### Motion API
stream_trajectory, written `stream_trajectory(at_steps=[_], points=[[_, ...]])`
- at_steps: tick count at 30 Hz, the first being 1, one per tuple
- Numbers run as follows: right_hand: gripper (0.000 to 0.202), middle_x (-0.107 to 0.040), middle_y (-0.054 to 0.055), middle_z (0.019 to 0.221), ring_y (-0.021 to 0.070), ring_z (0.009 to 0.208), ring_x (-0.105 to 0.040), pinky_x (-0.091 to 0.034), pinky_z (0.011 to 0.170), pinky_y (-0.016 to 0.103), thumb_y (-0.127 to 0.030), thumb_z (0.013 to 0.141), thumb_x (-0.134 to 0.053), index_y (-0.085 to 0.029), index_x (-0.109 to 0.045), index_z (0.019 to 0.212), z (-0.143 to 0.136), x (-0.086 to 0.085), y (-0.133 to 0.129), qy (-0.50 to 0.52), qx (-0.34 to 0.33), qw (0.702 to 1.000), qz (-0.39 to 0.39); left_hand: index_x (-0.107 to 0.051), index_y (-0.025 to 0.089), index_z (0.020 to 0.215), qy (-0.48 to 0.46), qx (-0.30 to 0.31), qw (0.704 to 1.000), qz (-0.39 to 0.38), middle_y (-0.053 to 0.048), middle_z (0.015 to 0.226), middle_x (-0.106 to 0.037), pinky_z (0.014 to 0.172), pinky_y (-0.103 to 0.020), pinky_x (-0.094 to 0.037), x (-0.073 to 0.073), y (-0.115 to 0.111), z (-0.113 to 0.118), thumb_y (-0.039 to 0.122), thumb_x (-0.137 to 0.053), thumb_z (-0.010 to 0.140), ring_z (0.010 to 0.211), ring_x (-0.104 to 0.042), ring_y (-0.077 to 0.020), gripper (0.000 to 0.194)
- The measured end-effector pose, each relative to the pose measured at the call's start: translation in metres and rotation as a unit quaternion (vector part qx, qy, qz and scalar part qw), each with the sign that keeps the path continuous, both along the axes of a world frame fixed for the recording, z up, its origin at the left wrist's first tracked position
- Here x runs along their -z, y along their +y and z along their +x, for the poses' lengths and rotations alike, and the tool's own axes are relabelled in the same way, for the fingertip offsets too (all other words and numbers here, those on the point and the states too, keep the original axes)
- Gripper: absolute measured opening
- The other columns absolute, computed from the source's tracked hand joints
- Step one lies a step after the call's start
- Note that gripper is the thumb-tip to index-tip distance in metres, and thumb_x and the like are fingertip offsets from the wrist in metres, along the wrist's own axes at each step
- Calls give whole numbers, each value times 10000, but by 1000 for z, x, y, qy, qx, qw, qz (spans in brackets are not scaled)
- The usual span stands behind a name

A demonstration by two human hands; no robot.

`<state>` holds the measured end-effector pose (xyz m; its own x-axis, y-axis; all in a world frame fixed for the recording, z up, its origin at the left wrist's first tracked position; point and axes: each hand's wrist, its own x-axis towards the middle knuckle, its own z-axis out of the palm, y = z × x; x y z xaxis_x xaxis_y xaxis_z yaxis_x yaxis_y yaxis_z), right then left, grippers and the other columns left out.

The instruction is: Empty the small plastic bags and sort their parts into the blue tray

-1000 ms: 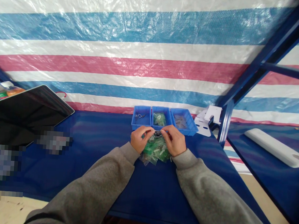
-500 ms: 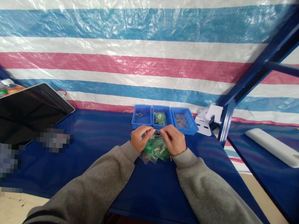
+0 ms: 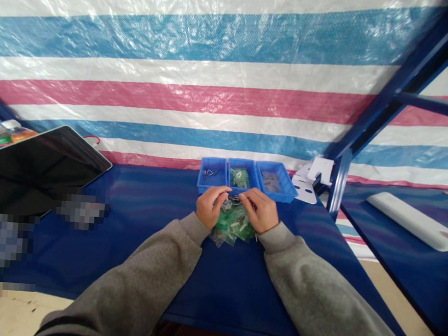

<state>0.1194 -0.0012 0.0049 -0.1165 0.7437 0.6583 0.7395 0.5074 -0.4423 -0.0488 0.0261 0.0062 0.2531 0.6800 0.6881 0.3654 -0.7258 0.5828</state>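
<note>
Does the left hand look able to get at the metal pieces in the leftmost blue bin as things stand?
Probably yes: the left hand is just on the near side of that open bin, and nothing visible covers the metal pieces.

Striped plastic sheeting [image 3: 198, 99] — shiny, creased — hangs behind the blue table [image 3: 134, 243].

Lighting moderately bright; source not visible. White glare mottles the glossy striped plastic sheet [image 3: 198, 99] beyond the left hand [image 3: 209, 206]; soft sheen marks the smooth dark-blue tabletop [image 3: 141, 193] beside it. Detail between the hands is blurred; pixelated blocks lie leftward. The corner far beyond the right hand [image 3: 262, 210] darkens.
</note>
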Motion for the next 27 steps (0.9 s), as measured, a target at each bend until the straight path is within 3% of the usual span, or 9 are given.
stream_trajectory(at_steps=[7,14,21,27], points=[[317,-593,52,743,144,695,-560,-426,649,250,-345,914,-370,-177,-612,797,0,0,0,1,1,1000,0,-626,176,1017,1,-27,999,24,-52,867,-659,754,-274,-477,0,1,0,263,-503,861,780,-597,-141,217],[299,-594,48,746,141,697,-561,-429,654,249,-333,907,-388,-173,-614,794,1,1,0,-1,3,1000,-2,-662,183,938,-7,11,1000,28,-55,907,-669,816,-279,-471,-2,2,0,228,-456,883,872,-607,-146,218],[232,-620,60,816,155,748,-577,-453,689,269,-302,898,-417,-178,-613,912,1,0,-1,25,-31,999,10,-619,168,1005,-34,-2,998,-53,17,626,-633,655,-206,-474,5,1,2,280,-503,859,552,-590,-85,218],[195,-624,51,823,155,735,-585,-476,688,276,-302,874,-472,-197,-606,971,-2,-1,-2,17,-95,995,4,-568,172,1068,-47,35,994,-94,57,509,-564,575,-187,-463,7,1,2,303,-500,856,469,-546,-76,258]])
